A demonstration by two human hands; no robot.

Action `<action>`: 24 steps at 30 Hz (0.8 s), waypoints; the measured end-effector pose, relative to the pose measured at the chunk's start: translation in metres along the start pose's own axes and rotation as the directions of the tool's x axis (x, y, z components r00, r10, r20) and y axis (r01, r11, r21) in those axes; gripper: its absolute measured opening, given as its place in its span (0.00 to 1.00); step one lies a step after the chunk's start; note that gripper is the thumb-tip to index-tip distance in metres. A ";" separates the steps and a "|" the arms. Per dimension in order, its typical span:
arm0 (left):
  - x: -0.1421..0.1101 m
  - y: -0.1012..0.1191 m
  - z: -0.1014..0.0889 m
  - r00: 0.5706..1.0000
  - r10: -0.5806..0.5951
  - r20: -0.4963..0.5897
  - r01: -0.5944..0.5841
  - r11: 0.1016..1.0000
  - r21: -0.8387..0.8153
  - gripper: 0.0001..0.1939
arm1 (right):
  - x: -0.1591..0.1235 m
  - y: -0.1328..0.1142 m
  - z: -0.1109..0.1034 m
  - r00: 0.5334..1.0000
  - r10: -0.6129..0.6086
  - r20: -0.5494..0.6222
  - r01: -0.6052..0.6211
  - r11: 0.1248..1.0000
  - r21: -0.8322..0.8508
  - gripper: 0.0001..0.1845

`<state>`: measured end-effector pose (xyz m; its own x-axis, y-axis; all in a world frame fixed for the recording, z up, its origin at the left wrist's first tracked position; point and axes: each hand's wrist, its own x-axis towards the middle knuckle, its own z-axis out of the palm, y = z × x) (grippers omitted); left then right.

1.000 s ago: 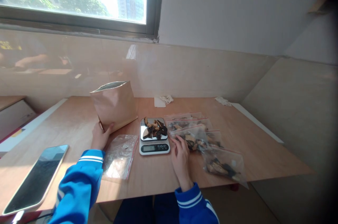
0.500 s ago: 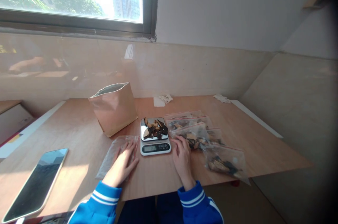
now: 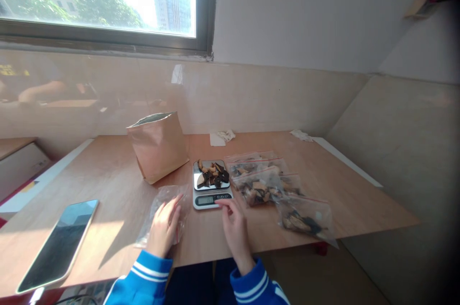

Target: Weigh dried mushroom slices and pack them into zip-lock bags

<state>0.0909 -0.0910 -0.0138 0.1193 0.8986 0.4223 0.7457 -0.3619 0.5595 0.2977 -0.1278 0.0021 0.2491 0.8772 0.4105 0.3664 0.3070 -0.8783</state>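
Observation:
A white digital kitchen scale (image 3: 200, 202) stands at the middle of the table, with a small heap of dark and tan dried slices (image 3: 212, 174) on its shiny plate. My right hand (image 3: 234, 228) is at the scale's front right edge, its fingers stretched toward the buttons and holding nothing. Left of the scale, my left hand (image 3: 164, 228) rests over a clear plastic zip bag (image 3: 150, 221), fingers extended and loosely apart. Part of that bag is hidden under the hand. The numbers on the display are too small to read.
Several filled zip bags (image 3: 262, 187) overlap right of the scale, and another zip bag (image 3: 305, 221) lies by the front edge. A brown paper bag (image 3: 158, 149) stands open behind the left hand. A phone (image 3: 59, 247) lies at left; crumpled tissue (image 3: 225, 135) sits at the back.
My right hand has moved left from beside the filled bags to the scale's front. My left hand has drawn its fingers in slightly over the clear bag. The view has shifted a little.

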 end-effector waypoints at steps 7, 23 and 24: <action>-0.016 0.047 -0.008 0.965 -0.017 -0.263 -0.048 0.970 -0.240 0.17 | -0.021 -0.025 0.056 0.957 0.222 0.185 -0.246 0.962 0.122 0.15; 0.078 0.043 0.004 0.707 -0.558 -0.435 0.223 0.759 -0.611 0.24 | -0.003 -0.009 -0.010 0.997 0.072 0.013 -0.072 0.997 -0.010 0.15; 0.079 0.039 0.007 0.698 -0.570 -0.434 0.240 0.757 -0.607 0.25 | -0.001 -0.004 -0.010 0.999 0.040 -0.005 -0.040 0.999 -0.035 0.15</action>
<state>0.1344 -0.0324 0.0367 -0.6264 0.7253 0.2856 0.1952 -0.2088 0.9583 0.3050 -0.1342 0.0078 0.2680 0.8869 0.3763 0.3875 0.2584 -0.8849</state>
